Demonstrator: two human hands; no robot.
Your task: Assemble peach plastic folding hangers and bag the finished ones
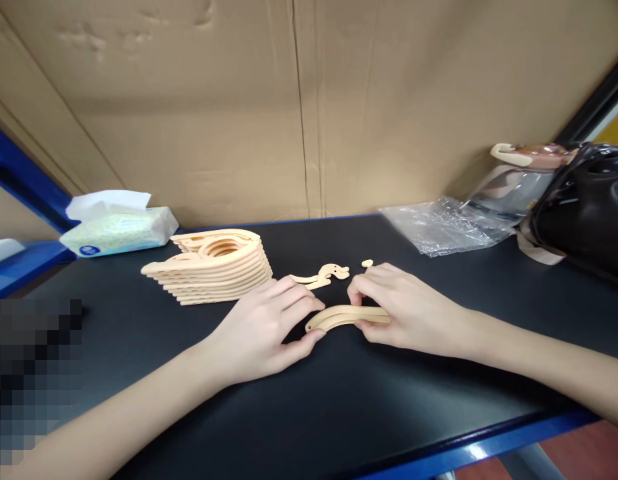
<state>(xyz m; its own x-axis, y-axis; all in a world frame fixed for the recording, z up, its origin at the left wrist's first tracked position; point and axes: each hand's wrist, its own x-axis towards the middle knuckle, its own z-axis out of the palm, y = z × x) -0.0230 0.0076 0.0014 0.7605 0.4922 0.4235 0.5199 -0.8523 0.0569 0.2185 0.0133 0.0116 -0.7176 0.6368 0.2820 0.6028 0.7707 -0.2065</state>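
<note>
Both my hands meet over a curved beige plastic piece (339, 316) lying on the black table top (339, 400). My left hand (269, 327) pinches its left end between thumb and fingers. My right hand (403, 308) grips its right end, fingers curled over it. Just beyond the hands lie a small beige hook-shaped part (329, 273) and a tiny beige bit (367, 263). A stack of several beige plastic hangers (213, 265) sits to the left of my left hand.
A tissue pack (116, 227) lies at the back left. Crumpled clear plastic (439, 227), a clear bag with a beige handle (523, 175) and a black bag (583, 207) sit at the back right. A cardboard wall stands behind. The blue table edge (489, 448) runs along the front.
</note>
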